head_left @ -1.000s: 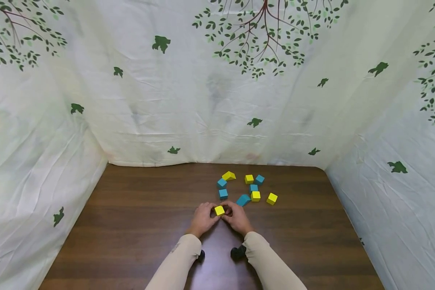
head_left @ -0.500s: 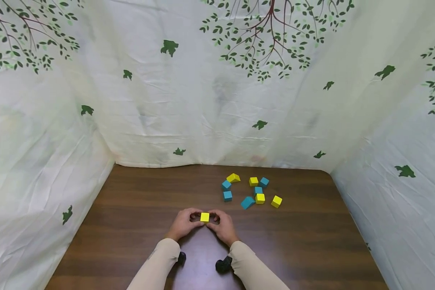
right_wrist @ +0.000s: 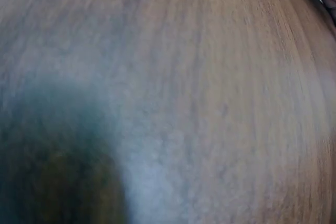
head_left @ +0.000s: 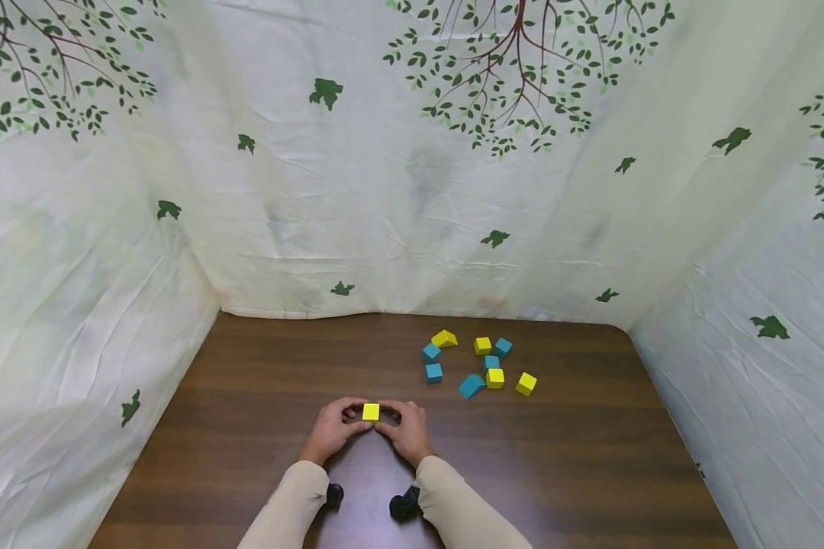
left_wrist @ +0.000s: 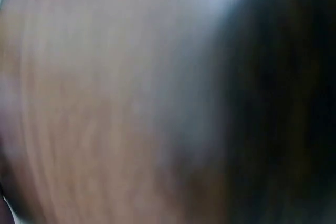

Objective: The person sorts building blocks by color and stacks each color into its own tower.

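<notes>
Ten blocks show on the brown table (head_left: 268, 366): five yellow and five blue. One of them, a yellow cube (head_left: 371, 412), is between two hands, on the near side of the table and away from the rest. The left hand (head_left: 333, 431) pinches it from one side and the right hand (head_left: 403, 435) pinches it from the other, with fingers and thumbs closed on it. I cannot tell if that cube touches the wood.

The other nine blocks sit in a loose bunch, farther back and to the right. Three are yellow cubes (head_left: 526, 383) and four are blue cubes (head_left: 433, 374). One is a yellow wedge (head_left: 444, 338), with a blue cube just beside it. One is a blue wedge (head_left: 472, 386), just left of a yellow cube.

Two pale sleeves (head_left: 470, 507) cover the arms, and two black lumps (head_left: 405, 505) show at the wrists. One white cloth (head_left: 398, 191) hangs around the table, with three bunches of leafy branches (head_left: 515, 69) and dark green shapes (head_left: 326, 92) on it. Both wrist views are blurry and show mostly brown wood.
</notes>
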